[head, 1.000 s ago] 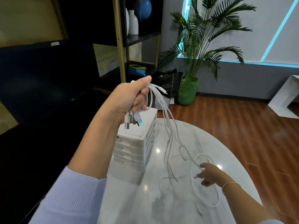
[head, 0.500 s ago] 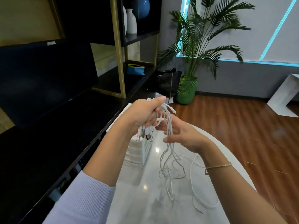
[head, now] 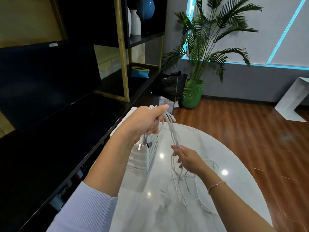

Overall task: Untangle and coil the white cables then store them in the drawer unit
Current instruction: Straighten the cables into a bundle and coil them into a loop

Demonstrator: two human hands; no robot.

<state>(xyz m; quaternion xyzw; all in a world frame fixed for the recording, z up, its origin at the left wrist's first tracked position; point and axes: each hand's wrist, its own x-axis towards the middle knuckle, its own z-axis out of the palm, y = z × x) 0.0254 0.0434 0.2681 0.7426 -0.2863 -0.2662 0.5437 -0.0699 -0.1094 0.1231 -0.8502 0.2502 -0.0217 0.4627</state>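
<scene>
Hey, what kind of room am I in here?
Probably a living room or lounge-style showroom: a round marble-look table, a potted palm on wood flooring, and a black-and-gold display shelf holding vases.

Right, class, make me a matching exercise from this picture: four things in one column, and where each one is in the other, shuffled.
Things:
1. white cables
2. drawer unit
3. blue pouch
4. white vase

Places:
A. top shelf
B. held between the left hand and right hand
C. lower shelf
D. on the marble table

Pairs: 1-B, 2-D, 3-C, 4-A
</scene>
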